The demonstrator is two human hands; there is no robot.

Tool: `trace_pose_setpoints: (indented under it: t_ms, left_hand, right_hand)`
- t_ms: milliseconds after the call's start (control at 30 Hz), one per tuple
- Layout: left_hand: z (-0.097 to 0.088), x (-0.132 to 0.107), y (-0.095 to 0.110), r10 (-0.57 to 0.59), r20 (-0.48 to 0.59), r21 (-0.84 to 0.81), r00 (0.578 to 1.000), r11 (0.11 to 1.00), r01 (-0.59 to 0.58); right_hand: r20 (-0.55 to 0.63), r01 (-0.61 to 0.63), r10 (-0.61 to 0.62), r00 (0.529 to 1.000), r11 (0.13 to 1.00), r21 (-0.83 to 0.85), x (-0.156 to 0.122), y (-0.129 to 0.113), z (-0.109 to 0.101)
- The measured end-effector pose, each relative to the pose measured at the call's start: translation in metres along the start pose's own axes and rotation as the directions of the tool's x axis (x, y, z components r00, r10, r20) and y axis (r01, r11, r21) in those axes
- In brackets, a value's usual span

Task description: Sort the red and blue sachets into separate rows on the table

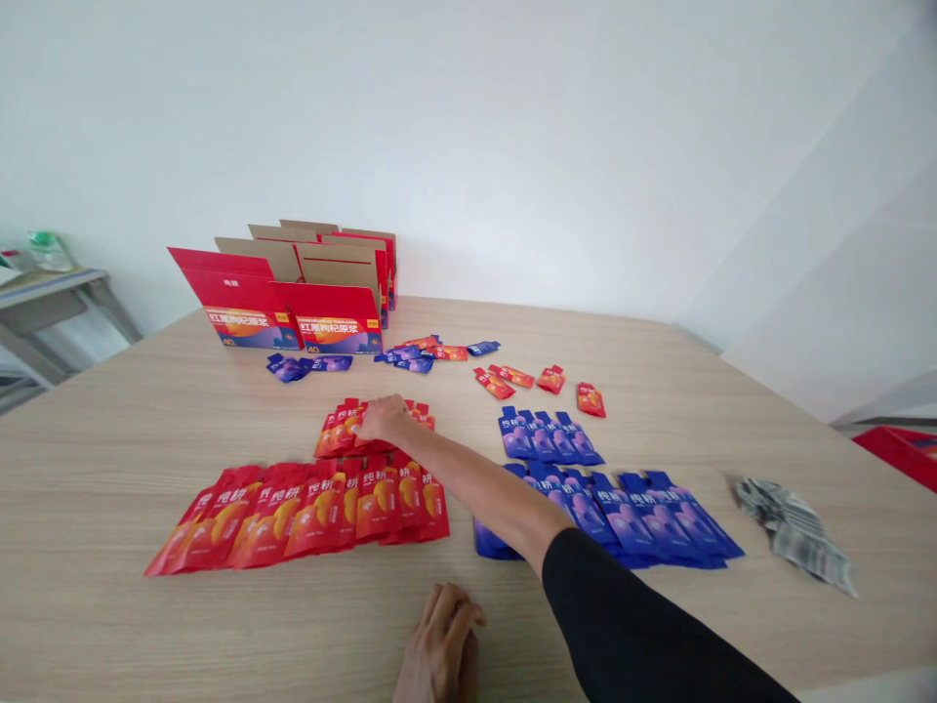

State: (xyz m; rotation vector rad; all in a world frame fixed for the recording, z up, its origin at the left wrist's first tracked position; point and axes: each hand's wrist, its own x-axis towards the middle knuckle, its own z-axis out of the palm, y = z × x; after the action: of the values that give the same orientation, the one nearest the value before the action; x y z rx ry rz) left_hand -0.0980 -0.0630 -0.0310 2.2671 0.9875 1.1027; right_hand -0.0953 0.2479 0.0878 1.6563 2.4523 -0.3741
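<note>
My right hand [384, 418] reaches across to the short upper row of red pouches [338, 428]. Its fingers bend down onto a red pouch there and look closed on it, though the fingertips are hidden. Just in front of that row, a longer row of overlapping red pouches [249, 517] lies flat. My left hand [441, 640] rests near the front of the table, palm down, fingers loosely bent and apart, holding nothing. To the right of my right forearm are two rows of blue pouches, a shorter one [542, 436] behind a longer one [651, 517] that the forearm partly covers.
Open red cartons [341, 322] stand at the back left of the wooden table [88, 469]. Loose blue pouches [329, 363] and red pouches [550, 379] lie scattered before and beside them. A crumpled striped cloth [794, 532] lies at right, near a red box [904, 451].
</note>
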Motion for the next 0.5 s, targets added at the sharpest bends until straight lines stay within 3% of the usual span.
trace_pose_setpoints:
  t_ms: [100, 300, 400, 500]
  left_hand:
    - [0.000, 0.000, 0.000, -0.004, 0.017, -0.012, 1.000, 1.000, 0.004]
    - [-0.001, 0.000, -0.002, 0.007, 0.011, -0.015, 1.000, 1.000, -0.007]
    - [-0.002, 0.001, -0.002, 0.021, 0.013, -0.026, 1.000, 0.999, -0.020]
    - [-0.002, 0.001, -0.002, 0.022, 0.013, -0.037, 1.000, 0.999, -0.021]
  right_hand:
    - [0.034, -0.069, 0.071, 0.997, 0.996, -0.048, -0.006, 0.000, -0.006]
    - [-0.001, -0.056, 0.056, 0.998, 0.998, 0.028, -0.014, 0.002, -0.008]
    - [-0.166, -0.027, 0.038, 0.985, 0.997, 0.067, -0.017, 0.015, -0.010]
    - [-0.378, -0.036, 0.072, 0.923, 0.994, 0.101, -0.021, 0.054, -0.018]
